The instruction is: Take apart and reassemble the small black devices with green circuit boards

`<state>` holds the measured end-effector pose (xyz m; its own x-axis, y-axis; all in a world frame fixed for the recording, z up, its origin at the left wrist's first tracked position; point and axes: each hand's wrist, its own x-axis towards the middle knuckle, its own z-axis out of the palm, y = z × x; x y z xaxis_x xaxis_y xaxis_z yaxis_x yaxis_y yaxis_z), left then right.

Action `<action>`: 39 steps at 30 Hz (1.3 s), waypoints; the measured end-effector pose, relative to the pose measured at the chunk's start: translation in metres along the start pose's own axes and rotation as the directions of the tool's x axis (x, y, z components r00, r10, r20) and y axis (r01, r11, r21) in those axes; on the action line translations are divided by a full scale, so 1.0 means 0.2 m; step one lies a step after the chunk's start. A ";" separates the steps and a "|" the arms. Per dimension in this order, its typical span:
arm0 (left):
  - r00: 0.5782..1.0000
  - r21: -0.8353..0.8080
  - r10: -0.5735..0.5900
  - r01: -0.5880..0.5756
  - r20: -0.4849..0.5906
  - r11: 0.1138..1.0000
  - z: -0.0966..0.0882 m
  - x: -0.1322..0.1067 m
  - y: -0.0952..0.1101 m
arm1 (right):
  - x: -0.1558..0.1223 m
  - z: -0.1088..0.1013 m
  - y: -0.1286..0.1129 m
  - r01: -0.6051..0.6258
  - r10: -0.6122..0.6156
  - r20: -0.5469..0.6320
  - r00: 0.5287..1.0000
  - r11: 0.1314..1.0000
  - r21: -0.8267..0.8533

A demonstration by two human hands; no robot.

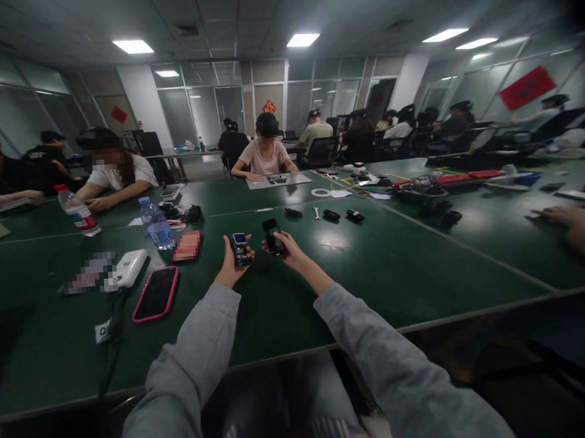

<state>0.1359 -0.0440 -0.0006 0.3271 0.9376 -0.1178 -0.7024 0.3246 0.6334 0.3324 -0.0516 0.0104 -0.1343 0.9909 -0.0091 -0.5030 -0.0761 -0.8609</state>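
Observation:
In the head view, my left hand (230,266) is closed around a small circuit board with a screen (241,246), its bare parts facing up. Beside it, my right hand (290,247) grips a black rectangular case-like piece (272,234), thumb across its face. Both pieces are held up over the green table (278,307), a short gap between them. Whether the black piece is hollow I cannot tell. Beyond my hands lie several small black parts (331,215) and a small wrench (317,213).
At left are a phone with a pink rim (156,294), a white power bank (131,267), a blue-capped bottle (156,223) and a red-capped bottle (79,210). A person (268,155) works opposite. Wires and tools (370,181) lie far right; another person's hand (567,216) rests at right.

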 end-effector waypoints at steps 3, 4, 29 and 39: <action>0.998 -0.021 0.001 0.000 0.060 1.000 0.00 -0.02 0.02 | 0.00 0.01 0.02 0.001 -0.001 0.010 1.000 1.000 -0.018; 0.997 -0.032 0.003 0.000 0.073 0.999 -0.01 -0.02 0.02 | 0.00 0.01 0.02 -0.003 0.004 0.030 1.000 1.000 -0.022; 1.000 -0.075 0.015 -0.017 -0.026 0.997 -0.01 0.00 0.03 | 0.04 0.01 0.04 -0.003 -0.032 -0.180 0.983 0.982 -0.190; 0.999 -0.063 -0.009 0.007 -0.038 0.998 -0.03 0.04 0.02 | 0.06 -0.01 0.09 0.034 -0.112 -0.180 0.977 0.921 -0.388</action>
<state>0.1320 -0.0349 -0.0039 0.3091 0.9387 -0.1524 -0.7385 0.3379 0.5834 0.3223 -0.0413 -0.0063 0.0791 0.9969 -0.0041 -0.1365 0.0067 -0.9906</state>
